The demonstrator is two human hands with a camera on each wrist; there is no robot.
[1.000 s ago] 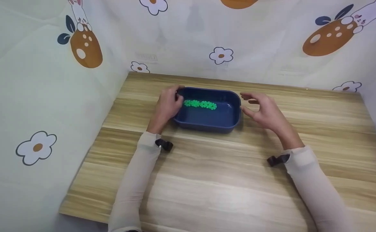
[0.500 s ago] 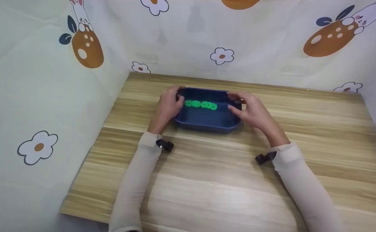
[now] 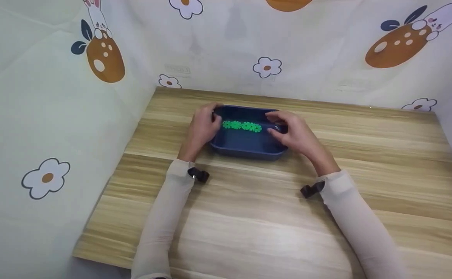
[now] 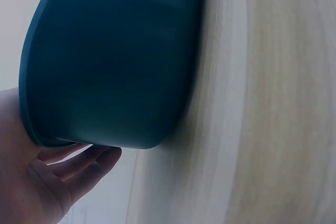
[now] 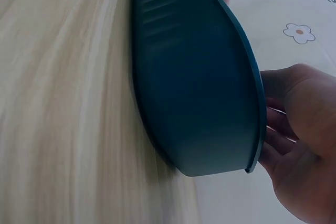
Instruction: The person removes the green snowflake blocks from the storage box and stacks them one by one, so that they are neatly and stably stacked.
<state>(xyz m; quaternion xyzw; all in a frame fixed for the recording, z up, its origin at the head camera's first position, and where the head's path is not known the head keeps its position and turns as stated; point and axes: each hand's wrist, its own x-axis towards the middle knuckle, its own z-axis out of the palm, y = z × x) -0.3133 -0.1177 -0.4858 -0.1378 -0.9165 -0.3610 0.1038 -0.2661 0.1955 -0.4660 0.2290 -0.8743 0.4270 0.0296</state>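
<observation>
A dark blue plastic tub stands on the wooden table. Inside it lies a row of several bright green snowflake-shaped discs, touching or overlapping; whether they are joined I cannot tell. My left hand grips the tub's left end, thumb over the rim and fingers around the outside, as the left wrist view shows. My right hand reaches over the right rim, thumb and fingers spread apart with nothing between them. In the right wrist view its fingers pass behind the tub's wall, which hides their tips.
Wood-grain table extends on all sides of the tub. A white printed cloth hangs behind it and another pale sheet at the left. Each sleeve cuff has a black wrist camera, the left camera and the right camera.
My right hand has moved left, from beside the tub's right end to over its inside. The left hand, the tub and the green discs have stayed in place.
</observation>
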